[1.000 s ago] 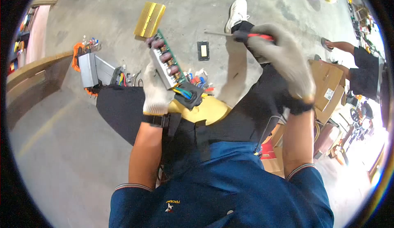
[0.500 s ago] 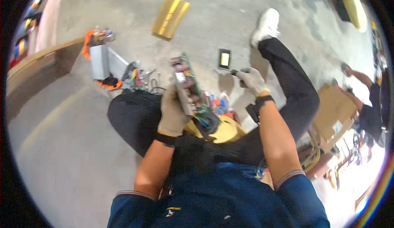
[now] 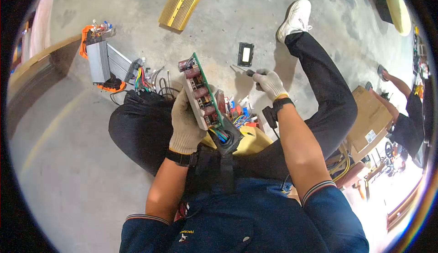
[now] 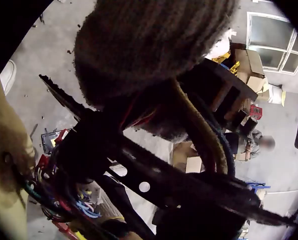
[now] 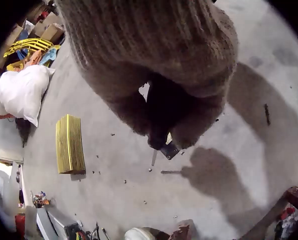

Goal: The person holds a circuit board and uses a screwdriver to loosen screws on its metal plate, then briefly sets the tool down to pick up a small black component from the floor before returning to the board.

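Note:
My gloved left hand (image 3: 185, 123) grips a green circuit board (image 3: 200, 93) along its pale metal side. Brown-red coils line the board, which tilts upward. Coloured wires (image 3: 220, 134) run from its lower end into a black end plate (image 3: 230, 139); in the left wrist view the glove (image 4: 154, 45) looms above dark parts and wires. My gloved right hand (image 3: 270, 83) holds a screwdriver (image 3: 250, 72) over the floor, its thin shaft pointing left. Near the tip lies a flat black rectangular piece (image 3: 246, 54) with a pale centre. In the right wrist view, the fingers largely hide the screwdriver's handle.
A gold finned cover (image 3: 181, 6) lies on the floor ahead. Left stands a grey finned metal housing (image 3: 98, 61) with loose wires. More wires and connectors (image 3: 242, 114) lie between my legs. A cardboard box (image 3: 372, 121) and another person's legs (image 3: 399, 89) are at the right.
My right hand has swung down and inward with the screwdriver, from raised at the right to low near the black piece. My left hand still holds the board, now more steadily in view.

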The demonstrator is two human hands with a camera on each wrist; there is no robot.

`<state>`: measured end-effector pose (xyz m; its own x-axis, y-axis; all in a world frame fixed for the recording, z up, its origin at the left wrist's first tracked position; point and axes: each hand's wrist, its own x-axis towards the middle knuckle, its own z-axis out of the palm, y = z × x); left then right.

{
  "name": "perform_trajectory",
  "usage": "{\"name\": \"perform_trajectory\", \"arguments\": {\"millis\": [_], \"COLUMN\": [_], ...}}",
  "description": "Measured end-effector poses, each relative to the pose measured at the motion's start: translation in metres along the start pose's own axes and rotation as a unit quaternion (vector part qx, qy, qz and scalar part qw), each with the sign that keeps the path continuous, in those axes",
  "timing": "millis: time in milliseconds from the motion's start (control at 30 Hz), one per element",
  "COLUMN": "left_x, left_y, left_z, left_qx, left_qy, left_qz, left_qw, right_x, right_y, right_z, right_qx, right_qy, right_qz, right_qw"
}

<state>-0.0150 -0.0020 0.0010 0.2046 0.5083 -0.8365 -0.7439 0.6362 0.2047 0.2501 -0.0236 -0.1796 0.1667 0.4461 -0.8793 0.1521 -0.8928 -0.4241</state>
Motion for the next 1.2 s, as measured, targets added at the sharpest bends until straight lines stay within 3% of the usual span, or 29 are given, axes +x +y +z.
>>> {"name": "perform_trajectory", "arguments": {"millis": [100,233,333,400,533,600,633,700,800,833,900,1133,1200], "left_x": [0.002,-0.001,-0.003,-0.001,-0.001,-0.005,-0.003,0.006,0.009,0.007,0.0,0.005,0.008], "left_y": [0.001,0.001,0.004,0.002,0.003,0.001,0.002,0.005,0.004,0.004,0.003,0.002,-0.001], "left_z": [0.001,0.021,0.018,0.013,0.022,0.04,0.029,-0.002,-0.011,-0.007,0.004,0.008,0.005], "left_qx": [-0.112,-0.029,-0.069,-0.15,-0.107,0.066,0.067,-0.079,-0.108,-0.106,0.013,0.016,-0.032], "left_qy": [0.0,0.07,0.068,-0.014,-0.026,0.134,0.134,-0.064,-0.095,-0.095,-0.007,-0.035,0.002], "left_qz": [-0.026,0.009,-0.04,-0.06,-0.06,-0.003,-0.002,-0.083,-0.091,-0.09,-0.037,-0.031,-0.02], "left_qw": [0.993,0.997,0.995,0.987,0.992,0.989,0.989,0.991,0.985,0.986,0.999,0.999,0.999], "right_x": [0.014,0.024,0.03,0.043,0.039,0.043,0.047,0.051,0.047,0.051,0.051,0.032,0.014], "right_y": [-0.003,-0.002,0.008,0.012,0.004,0.009,0.013,0.016,0.014,0.017,0.019,-0.005,-0.029], "right_z": [0.008,0.019,0.026,0.029,0.024,0.024,0.023,0.022,0.024,0.025,0.026,0.013,0.0], "right_qx": [-0.078,-0.114,-0.073,-0.129,-0.151,-0.117,-0.116,-0.107,-0.083,-0.081,-0.068,-0.057,-0.04], "right_qy": [0.006,-0.002,0.007,0.011,0.004,0.008,0.007,-0.009,0.001,0.0,-0.015,-0.028,-0.045], "right_qz": [0.0,-0.014,-0.034,-0.049,-0.022,-0.024,-0.024,-0.025,-0.006,-0.008,-0.028,-0.021,-0.024], "right_qw": [0.997,0.993,0.997,0.99,0.988,0.993,0.993,0.994,0.997,0.997,0.997,0.998,0.998]}}
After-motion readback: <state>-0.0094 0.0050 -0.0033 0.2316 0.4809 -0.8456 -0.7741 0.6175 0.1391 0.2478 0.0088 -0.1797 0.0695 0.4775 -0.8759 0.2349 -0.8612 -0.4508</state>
